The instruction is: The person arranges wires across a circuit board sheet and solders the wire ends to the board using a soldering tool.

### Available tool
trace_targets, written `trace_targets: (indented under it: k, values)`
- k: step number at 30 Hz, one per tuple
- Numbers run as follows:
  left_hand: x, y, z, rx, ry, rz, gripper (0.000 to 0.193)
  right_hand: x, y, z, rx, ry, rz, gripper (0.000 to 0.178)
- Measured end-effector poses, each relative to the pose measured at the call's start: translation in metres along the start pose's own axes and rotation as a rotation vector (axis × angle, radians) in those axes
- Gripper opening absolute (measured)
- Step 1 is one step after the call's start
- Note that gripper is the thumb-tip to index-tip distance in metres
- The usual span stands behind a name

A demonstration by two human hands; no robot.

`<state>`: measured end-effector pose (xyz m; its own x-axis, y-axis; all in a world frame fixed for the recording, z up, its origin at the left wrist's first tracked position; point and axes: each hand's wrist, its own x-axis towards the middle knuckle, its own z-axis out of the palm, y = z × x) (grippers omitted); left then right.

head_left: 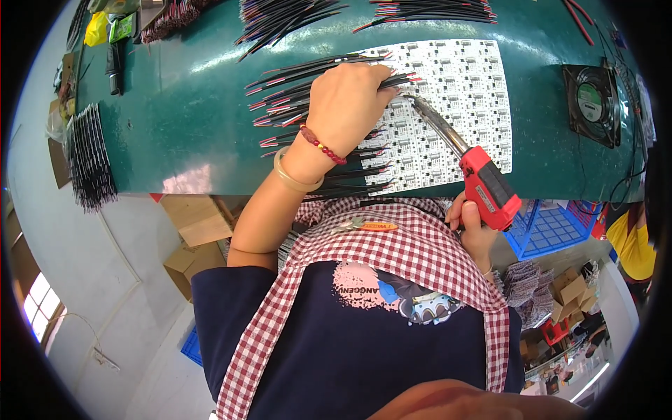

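Observation:
My left hand [350, 98] is closed over the left part of a white panel of circuit boards [462, 91]. Its thumb and fingers pinch a black cable [400, 82] whose stripped red and white ends point right. In my right hand [473, 222], at the table's near edge, is a red and black soldering gun [490, 187]. The gun's metal barrel slants up and left, and its tip is close to my left fingertips; whether it touches the board I cannot tell. Several black cables [280, 101] lie in a row along the panel's left side, partly hidden by my left hand and forearm.
Bundles of cables [287, 19] lie at the green table's [175, 105] far side, with another bundle [91, 157] at its left edge. A black fan [591, 105] stands at the right. Below the table are a blue crate [553, 231] and cardboard boxes [196, 220].

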<state>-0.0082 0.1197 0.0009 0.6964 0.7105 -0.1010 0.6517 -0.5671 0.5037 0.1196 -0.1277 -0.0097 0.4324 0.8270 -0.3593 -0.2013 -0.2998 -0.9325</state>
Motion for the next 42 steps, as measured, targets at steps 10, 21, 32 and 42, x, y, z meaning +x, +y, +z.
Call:
trace_targets:
  k: [10,21,32,42]
  values:
    - [0.0,-0.001,0.002,0.028,0.015,0.023,0.021,-0.003,0.004,0.0,0.205,0.084,-0.162,0.045]
    - [-0.009,-0.012,0.003,-0.028,0.44,0.122,0.01,-0.001,-0.003,0.0,0.156,0.144,-0.155,0.052]
    - [-0.032,0.013,0.009,-0.129,0.074,-0.153,0.02,-0.007,0.004,-0.009,0.247,0.065,-0.114,0.051]
    - [-0.029,0.012,0.012,-0.054,0.041,-0.166,0.022,-0.009,0.007,-0.008,0.198,-0.004,0.022,0.047]
